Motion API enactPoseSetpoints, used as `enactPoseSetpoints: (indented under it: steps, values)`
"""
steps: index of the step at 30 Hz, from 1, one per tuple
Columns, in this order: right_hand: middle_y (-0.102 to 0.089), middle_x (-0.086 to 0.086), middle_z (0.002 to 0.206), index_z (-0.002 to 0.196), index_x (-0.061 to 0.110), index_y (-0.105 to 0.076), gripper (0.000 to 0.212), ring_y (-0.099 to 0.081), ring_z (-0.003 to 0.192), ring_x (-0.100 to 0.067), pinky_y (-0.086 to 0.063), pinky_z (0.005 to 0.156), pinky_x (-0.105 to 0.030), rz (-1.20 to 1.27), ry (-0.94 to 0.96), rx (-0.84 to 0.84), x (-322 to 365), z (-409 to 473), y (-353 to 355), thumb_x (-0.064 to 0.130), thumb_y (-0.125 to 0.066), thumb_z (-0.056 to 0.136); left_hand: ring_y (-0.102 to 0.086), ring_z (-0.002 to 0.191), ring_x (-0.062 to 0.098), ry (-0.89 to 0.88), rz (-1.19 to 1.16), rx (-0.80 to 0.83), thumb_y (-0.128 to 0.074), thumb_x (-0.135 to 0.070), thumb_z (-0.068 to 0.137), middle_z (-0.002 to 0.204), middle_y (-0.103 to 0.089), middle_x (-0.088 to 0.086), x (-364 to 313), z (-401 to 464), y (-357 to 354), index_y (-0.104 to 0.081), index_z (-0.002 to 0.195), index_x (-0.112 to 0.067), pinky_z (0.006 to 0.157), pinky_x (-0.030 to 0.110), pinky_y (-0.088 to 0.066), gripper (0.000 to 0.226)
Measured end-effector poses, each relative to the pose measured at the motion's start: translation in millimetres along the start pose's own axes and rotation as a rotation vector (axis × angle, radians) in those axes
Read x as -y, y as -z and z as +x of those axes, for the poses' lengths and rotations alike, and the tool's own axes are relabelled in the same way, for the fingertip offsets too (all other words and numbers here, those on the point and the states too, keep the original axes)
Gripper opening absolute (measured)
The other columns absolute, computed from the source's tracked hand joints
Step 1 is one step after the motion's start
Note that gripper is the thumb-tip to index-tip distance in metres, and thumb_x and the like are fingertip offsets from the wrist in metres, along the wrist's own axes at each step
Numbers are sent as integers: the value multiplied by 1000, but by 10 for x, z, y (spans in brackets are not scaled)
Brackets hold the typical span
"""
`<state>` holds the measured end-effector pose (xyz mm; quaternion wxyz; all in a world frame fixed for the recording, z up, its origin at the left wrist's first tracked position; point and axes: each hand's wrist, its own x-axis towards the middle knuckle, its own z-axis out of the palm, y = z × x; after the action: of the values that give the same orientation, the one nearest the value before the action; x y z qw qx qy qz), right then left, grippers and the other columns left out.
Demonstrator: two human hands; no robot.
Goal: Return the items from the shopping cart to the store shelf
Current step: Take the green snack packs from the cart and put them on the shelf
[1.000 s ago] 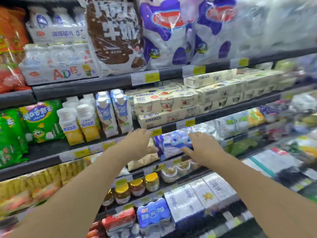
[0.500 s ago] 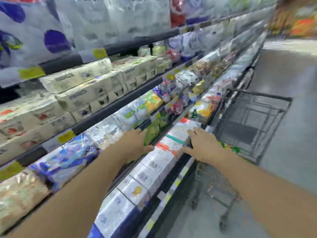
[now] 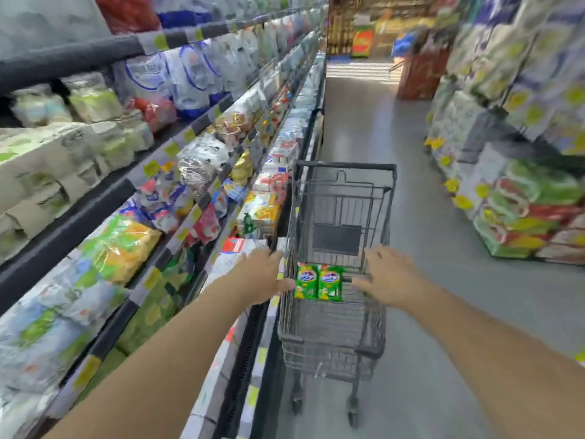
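A dark wire shopping cart (image 3: 373, 201) stands in the aisle beside the store shelf (image 3: 104, 198). Inside its basket lies a green twin pack of snack bags (image 3: 319, 282), near the left wall. My left hand (image 3: 261, 275) hovers at the cart's left rim with fingers spread and nothing in it. My right hand (image 3: 387, 275) reaches over the basket just right of the green pack, fingers apart, also holding nothing. Both forearms stretch in from the bottom of the view.
The long chilled shelf on the left carries dairy packs, bagged goods and yellow price tags. A stacked display of packaged goods (image 3: 522, 213) stands on the right. Grey aisle floor (image 3: 427, 160) runs ahead between them toward a red stand (image 3: 421, 74).
My view has swung right from the shelf front to the aisle and cart. Both hands have left the shelf and now hover over the cart basket.
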<state>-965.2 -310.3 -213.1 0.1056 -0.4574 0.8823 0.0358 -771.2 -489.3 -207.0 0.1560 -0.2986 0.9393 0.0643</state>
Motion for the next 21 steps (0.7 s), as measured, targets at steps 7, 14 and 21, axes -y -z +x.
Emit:
enactPoseSetpoints:
  steps: [7,14,21]
  values:
    - [-43,-10,146,140,14,-42,62,-42,133,-29,-33,113,-45,102,-99,13,-514,562,-58,52,-52,92,-30,142,35,-143,22,29,-41,-63,94,153,-33,19,-394,1185,-23,-19,155,-9,115,51,-25,84]
    - [-52,-9,132,136,14,-44,53,-52,119,-26,-43,105,-43,198,-70,106,-965,1391,-331,48,-50,96,-38,137,34,-115,-67,119,-47,-60,93,149,-40,18,-783,2097,-268,-28,151,-9,111,45,-34,80]
    - [-61,-9,112,124,10,-49,41,-62,97,-24,-54,85,-40,442,-74,253,-1214,2406,-981,41,-51,97,-39,136,34,49,-154,278,-46,-57,95,148,-41,17,-874,2916,-897,-34,147,-7,111,46,-35,73]
